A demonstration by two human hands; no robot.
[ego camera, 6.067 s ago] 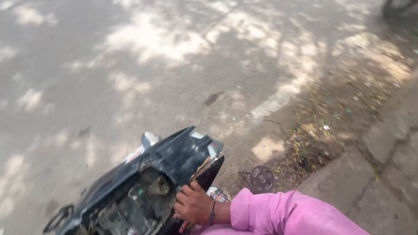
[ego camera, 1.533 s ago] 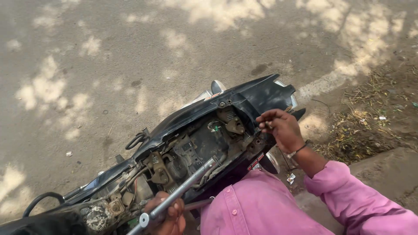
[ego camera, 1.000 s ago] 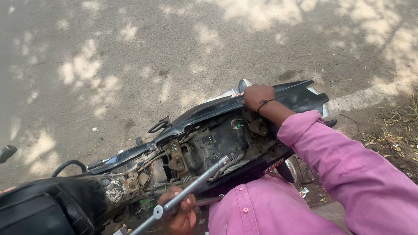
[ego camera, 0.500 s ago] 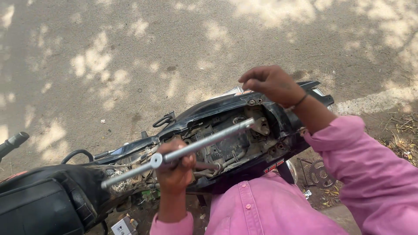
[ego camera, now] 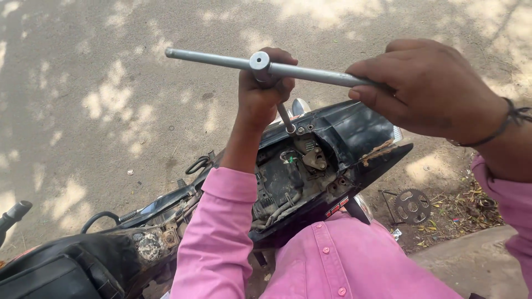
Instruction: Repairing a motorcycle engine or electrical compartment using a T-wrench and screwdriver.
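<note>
Both hands [ego camera: 426, 88] around T-handle wrench [ego camera: 260, 62] above motorcycle [ego camera: 310, 166]

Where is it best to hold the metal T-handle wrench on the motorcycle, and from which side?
Grip the T-handle wrench on its long crossbar, from above. The bar lies nearly level over an upright shaft seated in the motorcycle rear frame. The left hand wraps the junction and steadies the shaft; the right hand takes the far end, likely giving the most leverage.

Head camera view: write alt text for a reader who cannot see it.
Two hands grip a metal T-handle wrench: the left hand at the centre joint, the right hand on the crossbar's end. Its shaft reaches down to the open rear frame of a black motorcycle with its seat off, parked on sun-dappled ground.
</note>
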